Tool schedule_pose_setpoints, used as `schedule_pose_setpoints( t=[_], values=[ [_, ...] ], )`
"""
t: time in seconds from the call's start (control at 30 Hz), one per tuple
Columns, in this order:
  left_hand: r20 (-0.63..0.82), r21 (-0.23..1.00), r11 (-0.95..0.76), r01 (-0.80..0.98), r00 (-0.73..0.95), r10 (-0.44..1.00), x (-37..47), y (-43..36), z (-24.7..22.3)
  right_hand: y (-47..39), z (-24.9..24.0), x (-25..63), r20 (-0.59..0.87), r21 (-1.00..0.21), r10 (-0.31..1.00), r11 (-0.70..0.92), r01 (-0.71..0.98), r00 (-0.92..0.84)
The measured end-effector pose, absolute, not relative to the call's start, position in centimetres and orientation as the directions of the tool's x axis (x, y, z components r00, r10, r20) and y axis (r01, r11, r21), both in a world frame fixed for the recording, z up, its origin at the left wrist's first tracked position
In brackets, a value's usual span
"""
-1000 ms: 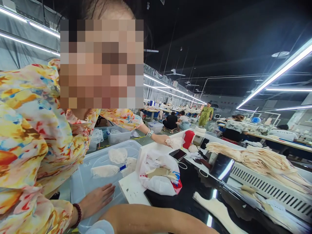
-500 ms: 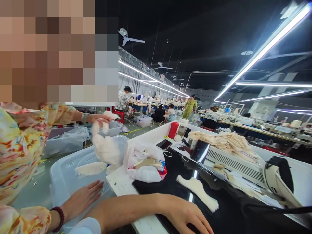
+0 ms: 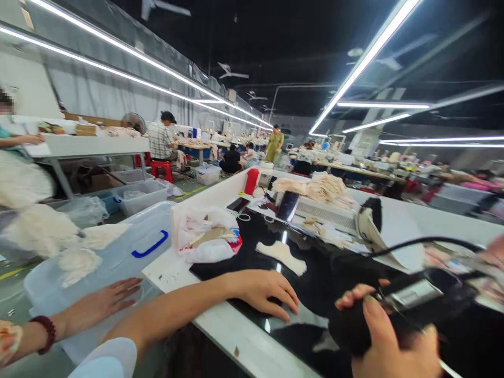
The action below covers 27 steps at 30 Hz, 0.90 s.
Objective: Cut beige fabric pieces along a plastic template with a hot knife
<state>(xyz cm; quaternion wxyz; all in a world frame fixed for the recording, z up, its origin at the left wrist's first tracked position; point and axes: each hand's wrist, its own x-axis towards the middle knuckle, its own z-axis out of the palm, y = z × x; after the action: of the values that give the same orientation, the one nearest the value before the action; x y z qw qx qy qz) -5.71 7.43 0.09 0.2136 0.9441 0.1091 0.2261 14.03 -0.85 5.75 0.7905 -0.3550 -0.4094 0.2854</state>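
My left hand (image 3: 268,291) rests flat on the glossy black tabletop (image 3: 315,257), palm down with its fingers apart and nothing in it. Just beyond it lies a cream cut piece (image 3: 281,255). At the lower right, my right hand (image 3: 394,336) is wrapped round a black device (image 3: 417,299) with a metal plate and a black cable. Another person's hand (image 3: 98,304), with a dark red band at the wrist, lies over the pale blue bin lid at the left.
A white plastic bag (image 3: 210,236) stands at the table's left edge. Behind are a red thread cone (image 3: 251,181), a phone (image 3: 238,204) and stacked cream fabric (image 3: 315,189). Cream pieces (image 3: 79,266) lie on the bin lid (image 3: 129,226).
The view has swung right, bringing my right hand and the black device into sight. The neighbouring person's body has left the view. My left hand remains on the tabletop.
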Motion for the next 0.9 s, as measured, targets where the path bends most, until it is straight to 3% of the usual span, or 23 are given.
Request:
schedule_pose_setpoints(
  t=[0.33,0.9],
  values=[
    [0.410,0.415,-0.895,0.165,0.844,0.346,-6.6,6.0,1.8,-1.0,7.5,13.6,0.514,-0.753,0.685,0.648,-0.110,0.515],
    [0.342,0.468,-0.874,0.132,0.885,0.317,-6.3,5.7,1.6,1.0,6.5,12.0,0.553,-0.735,0.662,0.673,-0.077,0.506]
  ],
)
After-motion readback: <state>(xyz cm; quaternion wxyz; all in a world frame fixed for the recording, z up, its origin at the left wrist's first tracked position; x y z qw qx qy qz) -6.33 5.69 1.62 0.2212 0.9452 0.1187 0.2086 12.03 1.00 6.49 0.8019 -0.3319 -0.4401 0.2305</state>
